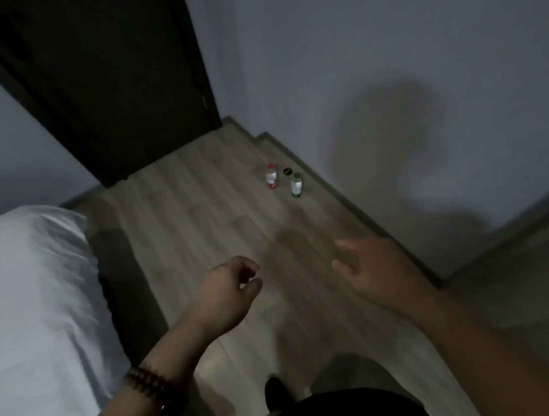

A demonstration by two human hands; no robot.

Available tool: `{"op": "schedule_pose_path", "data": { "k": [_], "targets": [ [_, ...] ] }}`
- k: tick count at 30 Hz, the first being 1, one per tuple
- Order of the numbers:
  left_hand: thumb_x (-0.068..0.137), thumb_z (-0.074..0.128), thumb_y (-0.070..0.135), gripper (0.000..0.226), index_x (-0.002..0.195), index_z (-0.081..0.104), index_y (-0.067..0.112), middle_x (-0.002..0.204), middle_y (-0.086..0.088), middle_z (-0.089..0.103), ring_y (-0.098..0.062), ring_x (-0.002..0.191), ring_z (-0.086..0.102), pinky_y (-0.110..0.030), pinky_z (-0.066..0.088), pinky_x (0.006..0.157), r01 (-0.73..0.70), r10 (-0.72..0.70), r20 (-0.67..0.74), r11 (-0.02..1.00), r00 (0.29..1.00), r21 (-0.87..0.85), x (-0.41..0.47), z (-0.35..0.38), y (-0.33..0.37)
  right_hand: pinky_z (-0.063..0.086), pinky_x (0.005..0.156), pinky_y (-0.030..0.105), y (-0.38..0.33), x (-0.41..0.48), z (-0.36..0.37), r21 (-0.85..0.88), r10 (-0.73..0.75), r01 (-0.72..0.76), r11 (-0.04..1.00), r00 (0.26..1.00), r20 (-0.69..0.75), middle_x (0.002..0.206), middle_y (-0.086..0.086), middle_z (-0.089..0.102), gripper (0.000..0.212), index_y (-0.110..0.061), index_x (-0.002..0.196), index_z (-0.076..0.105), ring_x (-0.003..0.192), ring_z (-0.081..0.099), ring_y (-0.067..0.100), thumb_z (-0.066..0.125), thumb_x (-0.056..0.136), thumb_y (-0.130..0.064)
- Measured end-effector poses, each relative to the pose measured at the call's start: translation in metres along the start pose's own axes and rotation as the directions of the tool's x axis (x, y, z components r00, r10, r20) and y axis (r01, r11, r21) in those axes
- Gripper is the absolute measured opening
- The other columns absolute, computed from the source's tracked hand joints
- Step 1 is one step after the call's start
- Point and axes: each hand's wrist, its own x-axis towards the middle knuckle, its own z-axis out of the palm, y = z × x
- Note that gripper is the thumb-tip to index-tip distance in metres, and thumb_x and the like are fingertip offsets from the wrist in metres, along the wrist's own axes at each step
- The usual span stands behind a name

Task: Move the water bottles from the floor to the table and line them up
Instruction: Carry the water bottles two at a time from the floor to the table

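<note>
Head view: both hands empty, two bottles upright on the floor by the wall, nothing picked up yet.

Head view: left hand (229,290) loosely curled, fingers near together, holding nothing; right hand (374,268) spread, fingers apart, holding nothing; red-capped bottle (271,176) and green-capped bottle (296,185) stand near each other on the wood floor (199,216), well apart from both hands; small dark round object (287,171) between them, too blurred to name; bed (27,304) at left, dark door (108,83) behind; light surface (531,281) at right, probably the table; risks: dim, blurred frame could spoil the reach; bottles stand close, so grabbing one may topple the other.
</note>
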Motion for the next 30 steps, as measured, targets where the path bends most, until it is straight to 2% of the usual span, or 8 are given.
{"op": "schedule_pose_path", "data": {
  "k": [2, 5, 11, 15, 19, 21, 24, 30],
  "targets": [
    [0.099, 0.064, 0.033, 0.021, 0.120, 0.064, 0.030, 0.102, 0.018, 0.065, -0.001, 0.095, 0.064, -0.014, 0.049, 0.079, -0.017, 0.017, 0.009, 1.000, 1.000, 0.005, 0.046, -0.030, -0.001, 0.049, 0.105, 0.037, -0.017, 0.032, -0.007, 0.057, 0.040, -0.037, 0.998, 0.998, -0.045, 0.133, 0.012, 0.069, 0.045, -0.007, 0.137, 0.065, 0.123, 0.064, 0.029, 0.065, 0.101, -0.033],
    [0.098, 0.067, 0.032, 0.020, 0.117, 0.066, 0.031, 0.092, 0.026, 0.061, 0.012, 0.085, 0.059, -0.001, 0.042, 0.069, -0.077, 0.076, 0.014, 0.997, 0.997, 0.012, 0.117, -0.062, -0.005, 0.054, 0.085, 0.042, -0.029, 0.093, -0.011, 0.071, 0.114, -0.108, 0.992, 0.990, -0.084, 0.111, 0.019, 0.074, 0.029, -0.002, 0.118, 0.072, 0.099, 0.069, 0.036, 0.065, 0.100, -0.023],
    [0.099, 0.065, 0.033, 0.027, 0.125, 0.066, 0.024, 0.107, 0.014, 0.067, -0.001, 0.098, 0.064, -0.016, 0.049, 0.086, -0.131, 0.126, 0.105, 0.990, 0.986, 0.046, 0.272, -0.110, -0.017, 0.053, 0.069, 0.037, -0.030, 0.252, -0.001, 0.143, 0.179, -0.163, 0.976, 0.978, -0.104, 0.086, 0.008, 0.071, 0.024, -0.004, 0.099, 0.073, 0.073, 0.065, 0.020, 0.063, 0.098, -0.026],
    [0.100, 0.064, 0.032, 0.029, 0.128, 0.065, 0.024, 0.107, 0.016, 0.064, 0.001, 0.097, 0.063, -0.006, 0.043, 0.077, -0.121, 0.102, 0.174, 0.987, 0.979, 0.105, 0.376, -0.153, -0.022, 0.056, 0.087, 0.041, -0.033, 0.362, -0.011, 0.242, 0.263, -0.239, 0.940, 0.962, -0.070, 0.110, 0.013, 0.074, 0.035, -0.002, 0.117, 0.071, 0.098, 0.070, 0.027, 0.062, 0.100, -0.030],
    [0.100, 0.063, 0.034, 0.028, 0.127, 0.064, 0.027, 0.105, 0.020, 0.062, 0.004, 0.095, 0.062, -0.007, 0.043, 0.077, -0.137, 0.109, 0.187, 0.980, 0.976, 0.144, 0.469, -0.203, -0.017, 0.057, 0.089, 0.040, -0.043, 0.458, -0.041, 0.260, 0.295, -0.271, 0.927, 0.954, -0.056, 0.116, 0.014, 0.074, 0.035, -0.004, 0.124, 0.069, 0.099, 0.071, 0.027, 0.062, 0.100, -0.029],
    [0.100, 0.063, 0.034, 0.027, 0.127, 0.064, 0.028, 0.105, 0.020, 0.062, 0.007, 0.092, 0.060, -0.006, 0.042, 0.076, -0.132, 0.103, 0.202, 0.982, 0.974, 0.135, 0.511, -0.222, -0.016, 0.056, 0.091, 0.035, -0.049, 0.498, -0.057, 0.240, 0.300, -0.272, 0.932, 0.950, -0.085, 0.119, 0.012, 0.075, 0.039, -0.012, 0.135, 0.067, 0.100, 0.071, 0.026, 0.063, 0.100, -0.030],
    [0.099, 0.065, 0.030, 0.026, 0.125, 0.065, 0.026, 0.104, 0.018, 0.063, 0.007, 0.091, 0.060, -0.003, 0.040, 0.073, -0.131, 0.103, 0.244, 0.986, 0.964, 0.103, 0.573, -0.240, -0.018, 0.047, 0.085, 0.025, -0.058, 0.548, -0.075, 0.249, 0.318, -0.277, 0.928, 0.937, -0.143, 0.121, 0.007, 0.075, 0.035, -0.017, 0.133, 0.069, 0.103, 0.071, 0.022, 0.064, 0.101, -0.030],
    [0.097, 0.068, 0.020, 0.017, 0.114, 0.069, 0.018, 0.095, 0.013, 0.064, -0.001, 0.085, 0.061, 0.002, 0.039, 0.067, -0.244, 0.205, 0.369, 0.968, 0.906, 0.061, 0.703, -0.237, -0.028, 0.046, 0.098, 0.027, -0.085, 0.616, -0.069, 0.262, 0.452, -0.406, 0.875, 0.881, -0.143, 0.134, 0.003, 0.069, 0.043, -0.020, 0.142, 0.063, 0.116, 0.067, 0.021, 0.063, 0.101, -0.034]
  ]
}}
